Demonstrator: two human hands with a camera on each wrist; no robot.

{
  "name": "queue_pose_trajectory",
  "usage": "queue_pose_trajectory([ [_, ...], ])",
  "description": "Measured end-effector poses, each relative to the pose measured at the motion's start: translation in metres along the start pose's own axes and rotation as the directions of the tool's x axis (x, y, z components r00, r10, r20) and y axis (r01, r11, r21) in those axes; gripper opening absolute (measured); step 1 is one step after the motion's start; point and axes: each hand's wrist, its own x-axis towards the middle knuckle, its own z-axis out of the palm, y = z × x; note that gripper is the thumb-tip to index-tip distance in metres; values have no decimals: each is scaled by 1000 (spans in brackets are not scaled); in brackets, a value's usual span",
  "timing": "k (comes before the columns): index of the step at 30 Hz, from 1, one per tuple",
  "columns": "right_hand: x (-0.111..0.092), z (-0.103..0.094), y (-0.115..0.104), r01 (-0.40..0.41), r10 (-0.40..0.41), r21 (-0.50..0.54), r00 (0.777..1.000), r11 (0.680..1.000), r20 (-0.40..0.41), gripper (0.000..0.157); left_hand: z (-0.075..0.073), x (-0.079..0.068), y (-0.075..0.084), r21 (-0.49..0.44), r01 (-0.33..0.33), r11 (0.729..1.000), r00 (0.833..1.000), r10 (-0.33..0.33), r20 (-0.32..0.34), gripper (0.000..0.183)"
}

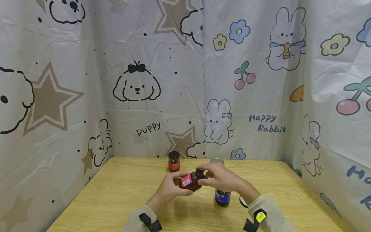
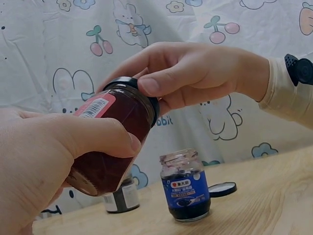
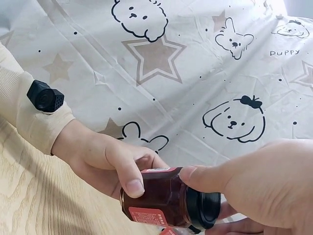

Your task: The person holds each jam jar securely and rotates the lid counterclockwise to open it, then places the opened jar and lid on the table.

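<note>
A jar of dark red jam (image 1: 189, 182) with a pink-red label is held tilted above the table, its mouth end toward the right. My left hand (image 1: 168, 189) grips the glass body, thumb along the near side in the left wrist view. On the black screw lid (image 3: 204, 208) at the jar's mouth, the thumb and fingers of my right hand (image 1: 222, 177) are pinched. Below the right hand stands a blue-labelled jar (image 2: 187, 191), lidless and partly filled with dark jam. A loose black lid (image 2: 222, 189) lies beside it, pale inside facing up.
Toward the back of the wooden table (image 1: 121, 193) stands a red-labelled jar (image 1: 174, 163) with a black lid. Another jar (image 1: 217, 160) with a grey lid is partly hidden behind the right hand. Printed curtains (image 1: 179, 80) hang around the table's back and sides.
</note>
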Motion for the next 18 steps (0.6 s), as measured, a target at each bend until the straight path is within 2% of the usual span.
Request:
queue_pose_trajectory([
  [10, -2, -1, 0, 110, -112, -59, 993, 992, -36, 52, -3, 0, -3, -9, -4, 1000, 1000, 4, -28, 57],
  [18, 0, 1, -3, 224, -235, -142, 970, 964, -66, 54, -4, 0, -2, -94, -17, 995, 1000, 16, -12, 55],
])
